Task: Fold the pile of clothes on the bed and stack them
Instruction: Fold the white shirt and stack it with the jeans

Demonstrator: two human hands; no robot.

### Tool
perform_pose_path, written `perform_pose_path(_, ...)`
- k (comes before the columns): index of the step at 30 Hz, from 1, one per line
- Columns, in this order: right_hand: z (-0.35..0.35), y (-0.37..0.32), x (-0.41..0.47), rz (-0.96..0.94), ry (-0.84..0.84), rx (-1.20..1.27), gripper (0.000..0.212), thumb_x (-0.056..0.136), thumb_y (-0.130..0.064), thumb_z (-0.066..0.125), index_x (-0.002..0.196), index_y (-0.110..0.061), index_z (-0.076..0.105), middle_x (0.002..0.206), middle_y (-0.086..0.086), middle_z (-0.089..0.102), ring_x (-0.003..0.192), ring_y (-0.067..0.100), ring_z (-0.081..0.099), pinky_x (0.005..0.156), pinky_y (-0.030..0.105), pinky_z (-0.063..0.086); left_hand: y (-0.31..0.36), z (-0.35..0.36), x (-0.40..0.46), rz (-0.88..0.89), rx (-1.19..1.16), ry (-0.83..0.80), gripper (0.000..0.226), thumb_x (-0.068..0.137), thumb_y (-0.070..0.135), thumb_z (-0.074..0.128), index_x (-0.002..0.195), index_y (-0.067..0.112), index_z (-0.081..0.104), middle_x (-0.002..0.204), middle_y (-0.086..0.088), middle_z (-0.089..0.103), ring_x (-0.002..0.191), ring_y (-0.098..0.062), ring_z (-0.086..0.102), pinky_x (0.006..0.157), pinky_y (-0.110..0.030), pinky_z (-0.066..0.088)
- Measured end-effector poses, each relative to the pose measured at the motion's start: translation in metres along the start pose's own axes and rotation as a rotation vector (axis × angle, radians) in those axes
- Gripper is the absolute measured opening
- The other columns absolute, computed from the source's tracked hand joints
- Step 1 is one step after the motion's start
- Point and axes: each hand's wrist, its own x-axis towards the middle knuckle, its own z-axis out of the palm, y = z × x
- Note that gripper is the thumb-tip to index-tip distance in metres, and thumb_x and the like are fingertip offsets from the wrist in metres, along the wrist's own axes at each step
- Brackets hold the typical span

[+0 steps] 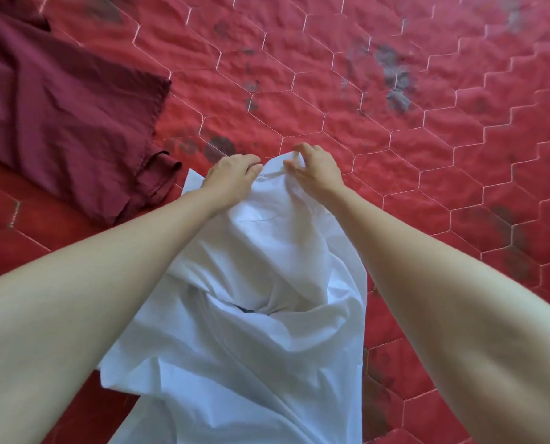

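Note:
A crumpled white garment [244,331] lies on the red quilted bed, running from the bottom of the view up to the middle. My left hand [232,176] grips its far edge on the left, fingers curled into the cloth. My right hand [315,169] pinches the same far edge just to the right, a few centimetres away. Both forearms stretch forward over the garment. A dark maroon garment [65,120] lies spread and partly folded at the upper left, apart from both hands.
The red quilt [411,149] with pale hexagon stitching and dark faded blotches covers the whole bed, stretching out to the right and beyond the hands. A small dark patch shows in a fold of the white cloth.

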Motion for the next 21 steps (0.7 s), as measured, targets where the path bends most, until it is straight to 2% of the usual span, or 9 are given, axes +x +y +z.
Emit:
perform_pose_path(3, -0.011, 0.003, -0.004, -0.048, 0.035, 0.075, 0.024, 0.087, -0.028, 0.065, 0.108, -0.016, 0.064, 0.100, 0.004, 0.058, 0.100, 0.025, 0.055, 0.076, 0.031, 0.037, 0.012, -0.003, 0.016, -0.010, -0.089, -0.025, 0.033, 0.102, 0.028, 0.037, 0.101, 0.006, 0.062, 0.107, -0.015, 0.065, 0.099, -0.028, 0.055, 0.084, -0.036, 0.041)
perform_pose_path(6, -0.025, 0.001, -0.035, -0.096, 0.206, 0.283, 0.014, 0.081, -0.020, 0.072, 0.091, -0.011, 0.068, 0.087, 0.003, 0.059, 0.082, 0.020, 0.056, 0.077, 0.040, 0.046, 0.023, -0.011, 0.020, 0.005, -0.158, -0.064, 0.035, 0.102, 0.032, 0.039, 0.109, 0.010, 0.065, 0.110, -0.013, 0.066, 0.100, -0.023, 0.056, 0.079, -0.030, 0.038)
perform_pose_path(9, -0.034, 0.003, -0.090, -0.171, 0.400, 0.337, 0.011, 0.080, -0.016, 0.074, 0.086, -0.009, 0.069, 0.086, 0.000, 0.060, 0.076, 0.014, 0.054, 0.069, 0.034, 0.046, 0.035, -0.019, 0.000, 0.075, -0.221, -0.195, 0.034, 0.102, 0.039, 0.037, 0.117, 0.027, 0.066, 0.115, 0.002, 0.066, 0.108, -0.016, 0.057, 0.093, -0.031, 0.042)
perform_pose_path(11, -0.034, 0.010, -0.132, -0.153, 0.497, 0.335, 0.009, 0.081, -0.015, 0.074, 0.085, -0.009, 0.069, 0.091, 0.000, 0.062, 0.080, 0.015, 0.057, 0.068, 0.031, 0.046, 0.044, -0.018, -0.026, 0.143, -0.202, -0.239, 0.032, 0.102, 0.042, 0.037, 0.117, 0.035, 0.065, 0.114, 0.010, 0.066, 0.108, -0.010, 0.056, 0.093, -0.024, 0.043)
perform_pose_path(12, -0.032, 0.015, -0.153, -0.122, 0.536, 0.338, 0.009, 0.082, -0.015, 0.074, 0.085, -0.008, 0.069, 0.093, 0.000, 0.063, 0.084, 0.017, 0.059, 0.071, 0.031, 0.047, 0.047, -0.015, -0.042, 0.185, -0.178, -0.234, 0.031, 0.102, 0.041, 0.038, 0.117, 0.036, 0.065, 0.113, 0.012, 0.066, 0.106, -0.008, 0.056, 0.089, -0.020, 0.042)
perform_pose_path(16, -0.009, 0.031, -0.232, 0.084, 0.583, 0.396, 0.005, 0.085, -0.010, 0.071, 0.089, -0.008, 0.070, 0.100, 0.003, 0.063, 0.094, 0.016, 0.060, 0.081, 0.027, 0.047, 0.057, 0.010, -0.117, 0.344, -0.064, -0.153, 0.040, 0.098, 0.042, 0.037, 0.124, 0.028, 0.063, 0.122, 0.005, 0.065, 0.110, -0.016, 0.058, 0.091, -0.035, 0.045)
perform_pose_path(18, 0.005, 0.033, -0.265, 0.249, 0.542, 0.571, 0.012, 0.089, -0.009, 0.065, 0.099, -0.014, 0.069, 0.104, -0.002, 0.063, 0.096, 0.008, 0.059, 0.082, 0.024, 0.046, 0.056, 0.028, -0.151, 0.398, -0.008, -0.167, 0.041, 0.097, 0.037, 0.040, 0.127, 0.022, 0.062, 0.129, 0.003, 0.061, 0.119, -0.018, 0.054, 0.094, -0.035, 0.044)
perform_pose_path(20, 0.019, 0.028, -0.289, 0.464, 0.471, 0.831, 0.024, 0.091, -0.025, 0.058, 0.114, -0.022, 0.064, 0.113, -0.011, 0.062, 0.100, -0.001, 0.059, 0.087, 0.019, 0.045, 0.054, 0.050, -0.180, 0.433, 0.022, -0.229, 0.035, 0.099, 0.023, 0.047, 0.131, 0.015, 0.059, 0.135, -0.004, 0.056, 0.129, -0.023, 0.048, 0.099, -0.039, 0.044)
perform_pose_path(21, 0.025, 0.023, -0.297, 0.548, 0.430, 0.957, 0.034, 0.090, -0.033, 0.055, 0.123, -0.025, 0.058, 0.121, -0.015, 0.058, 0.103, -0.004, 0.059, 0.091, 0.022, 0.046, 0.053, 0.060, -0.193, 0.432, 0.049, -0.281, 0.036, 0.099, 0.013, 0.049, 0.134, 0.011, 0.056, 0.138, -0.007, 0.053, 0.134, -0.026, 0.043, 0.103, -0.041, 0.041)
